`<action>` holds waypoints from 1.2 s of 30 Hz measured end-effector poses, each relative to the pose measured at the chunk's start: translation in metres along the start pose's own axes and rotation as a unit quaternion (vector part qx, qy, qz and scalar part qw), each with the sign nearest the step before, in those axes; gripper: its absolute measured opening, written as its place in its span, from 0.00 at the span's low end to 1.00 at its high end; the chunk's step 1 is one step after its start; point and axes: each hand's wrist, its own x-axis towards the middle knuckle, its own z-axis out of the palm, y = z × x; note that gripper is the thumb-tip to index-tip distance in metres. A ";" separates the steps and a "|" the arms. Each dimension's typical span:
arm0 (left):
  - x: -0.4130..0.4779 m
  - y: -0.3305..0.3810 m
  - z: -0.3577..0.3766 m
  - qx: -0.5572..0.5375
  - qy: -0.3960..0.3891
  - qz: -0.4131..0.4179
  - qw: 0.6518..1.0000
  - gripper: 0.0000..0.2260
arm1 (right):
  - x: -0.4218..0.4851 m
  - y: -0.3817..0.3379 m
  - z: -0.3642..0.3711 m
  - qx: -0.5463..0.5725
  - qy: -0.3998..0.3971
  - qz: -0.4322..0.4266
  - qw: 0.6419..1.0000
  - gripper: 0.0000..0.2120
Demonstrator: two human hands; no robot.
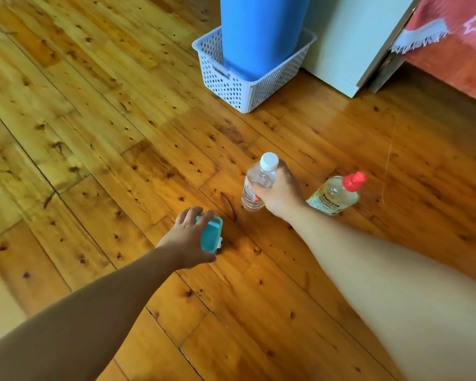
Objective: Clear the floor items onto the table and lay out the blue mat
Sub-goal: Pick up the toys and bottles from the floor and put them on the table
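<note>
Right hand (282,193) is wrapped round the water bottle (260,178), cap tilted up and away, probably to carry it off. Left hand (188,237) curls over the teal box (212,235). Red-capped bottle (333,196) sits just beside. Blue mat (259,31) stands rolled, long axis upright, in the white basket (231,86).

White basket (226,83) (perforated) beside pale cabinet (349,37), wooden floor (94,133)

mat (259,31) standing in basket (232,90), two bottles (259,182) nearer, box (212,237) leftmost
</note>
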 end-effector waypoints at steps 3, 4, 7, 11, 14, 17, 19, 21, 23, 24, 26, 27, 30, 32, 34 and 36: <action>-0.001 0.000 0.000 -0.047 0.020 -0.020 0.999 0.49 | -0.002 0.001 0.001 -0.001 0.013 -0.003 1.000 0.32; -0.001 -0.001 -0.001 -0.059 0.024 -0.026 0.998 0.49 | -0.003 0.001 0.001 0.003 0.019 -0.002 1.000 0.31; -0.002 -0.003 -0.004 -0.061 0.019 -0.036 0.997 0.48 | -0.008 0.003 0.002 -0.002 0.031 -0.002 0.999 0.31; -0.001 -0.002 -0.017 -0.046 0.029 -0.040 0.998 0.46 | -0.009 -0.004 -0.006 -0.014 0.022 -0.007 1.000 0.29; -0.001 0.005 -0.038 -0.055 0.047 -0.037 0.997 0.46 | -0.013 -0.019 -0.018 -0.012 0.015 -0.007 1.000 0.29; -0.007 0.019 -0.076 -0.065 0.061 -0.028 0.996 0.46 | -0.022 -0.047 -0.039 -0.010 0.028 -0.013 0.999 0.30; -0.017 0.034 -0.114 -0.075 0.072 -0.020 0.994 0.45 | -0.032 -0.076 -0.065 -0.003 0.034 -0.017 0.999 0.29; -0.028 0.050 -0.150 -0.084 0.086 -0.017 0.993 0.45 | -0.041 -0.103 -0.089 -0.004 0.033 -0.018 0.999 0.29; -0.040 0.065 -0.182 -0.090 0.094 -0.009 0.991 0.44 | -0.051 -0.129 -0.113 -0.002 0.031 -0.026 0.999 0.28; -0.047 0.075 -0.204 -0.094 0.096 0.000 0.991 0.44 | -0.056 -0.147 -0.130 0.004 0.035 -0.029 0.999 0.28; -0.062 0.099 -0.252 -0.088 0.100 0.012 0.991 0.44 | -0.070 -0.186 -0.169 0.006 0.042 -0.035 0.998 0.28; -0.070 0.113 -0.277 -0.083 0.104 0.018 0.991 0.44 | -0.075 -0.206 -0.189 0.004 0.048 -0.043 0.998 0.28; -0.094 0.156 -0.355 -0.070 0.108 0.043 0.991 0.44 | -0.096 -0.267 -0.254 0.004 0.063 -0.037 0.997 0.28; -0.107 0.185 -0.400 -0.071 0.120 0.064 0.988 0.45 | -0.109 -0.301 -0.295 0.000 0.080 -0.046 0.996 0.25; -0.121 0.215 -0.445 -0.070 0.125 0.085 0.986 0.45 | -0.120 -0.334 -0.335 0.001 0.089 -0.059 0.994 0.25; -0.138 0.249 -0.494 -0.061 0.130 0.103 0.984 0.45 | -0.136 -0.373 -0.382 0.003 0.088 -0.055 0.995 0.25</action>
